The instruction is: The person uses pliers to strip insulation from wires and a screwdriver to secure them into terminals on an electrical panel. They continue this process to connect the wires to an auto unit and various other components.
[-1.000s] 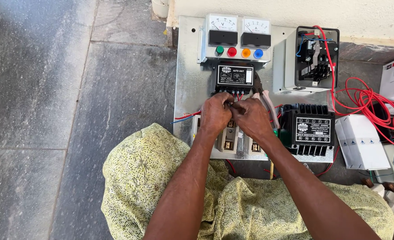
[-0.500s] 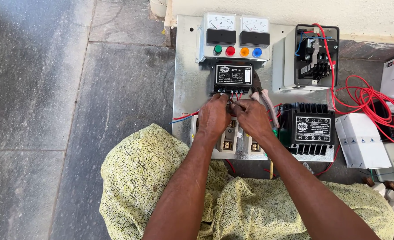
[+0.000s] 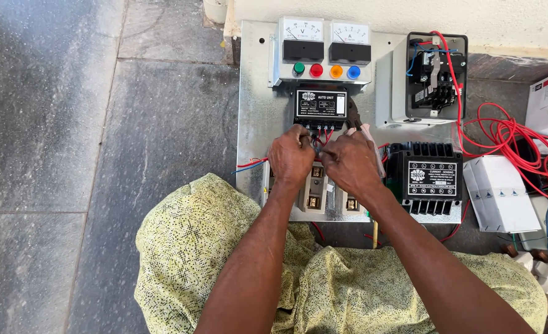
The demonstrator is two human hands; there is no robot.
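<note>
Left hand [image 3: 291,156] pinching thin red wires [image 3: 321,137] just below the black control unit [image 3: 321,106] on the metal panel [image 3: 258,117]. Right hand [image 3: 350,162] closed around pliers [image 3: 353,121], jaws at the same wires. Best gripped near the terminals, steady, without tugging neighbouring leads.

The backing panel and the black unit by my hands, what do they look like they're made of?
The backing panel looks like bare sheet metal, probably galvanized steel: dull silver with a faint mottled sheen. The black unit above the left hand and right hand seems moulded matte plastic.
</note>
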